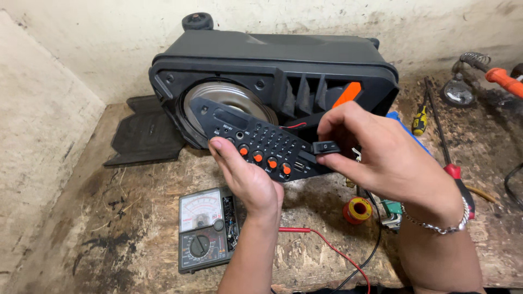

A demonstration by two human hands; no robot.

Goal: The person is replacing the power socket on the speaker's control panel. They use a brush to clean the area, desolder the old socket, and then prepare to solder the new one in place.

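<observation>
On bench, left side: black plastic cover laid flat by wall, bare wood in front.
Multimeter: flat near front edge, just left of left forearm; red lead trailed rightward.
Left hand: thumb curled on control panel lower edge, panel cradled.
Speaker cabinet: laid behind, against wall.
Right hand: black rocker switch pinched at panel's right end.
Right side: solder spool, screwdrivers; crowded.
</observation>
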